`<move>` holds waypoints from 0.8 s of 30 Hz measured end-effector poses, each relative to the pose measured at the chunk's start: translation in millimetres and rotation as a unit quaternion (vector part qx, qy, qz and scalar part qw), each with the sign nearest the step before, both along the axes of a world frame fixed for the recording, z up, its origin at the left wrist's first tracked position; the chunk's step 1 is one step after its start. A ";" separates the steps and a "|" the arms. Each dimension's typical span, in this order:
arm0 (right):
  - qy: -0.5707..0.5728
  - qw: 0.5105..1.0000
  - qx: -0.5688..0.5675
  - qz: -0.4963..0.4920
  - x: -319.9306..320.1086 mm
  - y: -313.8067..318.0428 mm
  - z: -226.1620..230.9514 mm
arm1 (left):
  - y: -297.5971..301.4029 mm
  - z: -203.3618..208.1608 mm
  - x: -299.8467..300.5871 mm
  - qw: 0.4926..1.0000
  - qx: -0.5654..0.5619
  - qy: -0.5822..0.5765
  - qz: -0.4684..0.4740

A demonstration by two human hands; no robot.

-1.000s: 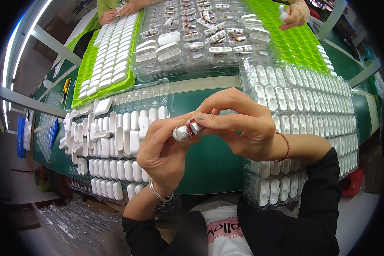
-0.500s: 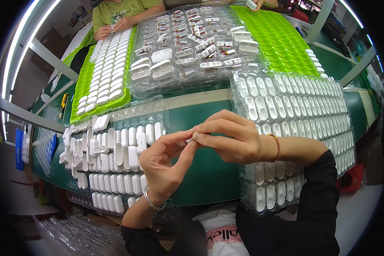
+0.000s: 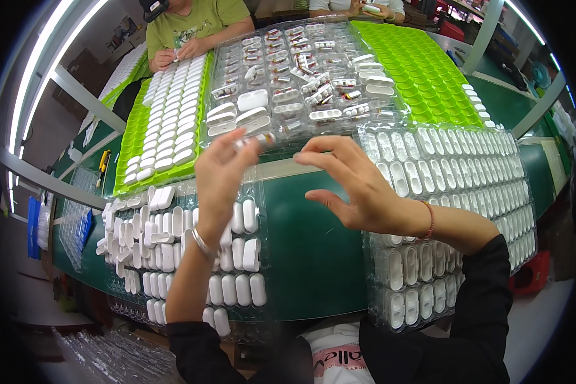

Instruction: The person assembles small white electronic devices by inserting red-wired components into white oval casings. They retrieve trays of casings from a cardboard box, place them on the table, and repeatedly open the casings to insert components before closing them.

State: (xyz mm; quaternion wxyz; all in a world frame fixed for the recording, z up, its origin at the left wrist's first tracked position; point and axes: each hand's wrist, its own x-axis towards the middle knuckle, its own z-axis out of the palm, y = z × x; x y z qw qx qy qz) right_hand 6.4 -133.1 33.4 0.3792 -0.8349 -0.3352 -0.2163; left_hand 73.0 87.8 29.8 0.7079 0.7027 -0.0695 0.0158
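My left grip (image 3: 221,173), nearer the far clear tray (image 3: 393,105), pinched a blurred small part (image 3: 262,139), its long axis pointing roughly right, toward my parted, seemingly empty right grip (image 3: 361,192).

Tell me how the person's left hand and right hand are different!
The left hand pinches a small blurred part; the right hand has thumb and fingers spread, with nothing visible between them.
The left hand has a silvery bangle at its wrist; the right hand has a thin reddish bracelet.
Both come out of black sleeves.
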 end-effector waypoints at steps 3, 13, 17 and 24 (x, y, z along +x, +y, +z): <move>0.055 0.996 -0.052 0.040 4.4 -11.9 -10.6 | 21.0 -3.1 95.4 0.992 0.085 -0.068 0.059; 0.111 0.992 -0.044 0.032 -2.7 -40.7 -31.2 | 6.6 -29.5 277.1 0.797 0.539 -0.204 0.179; 0.124 0.991 -0.028 0.027 -5.2 -47.2 -38.3 | -35.3 -26.8 261.3 0.757 0.621 -0.158 0.127; 0.127 0.989 0.062 0.041 1.3 -50.2 -31.5 | -16.8 -15.5 248.5 0.876 0.455 -0.119 0.103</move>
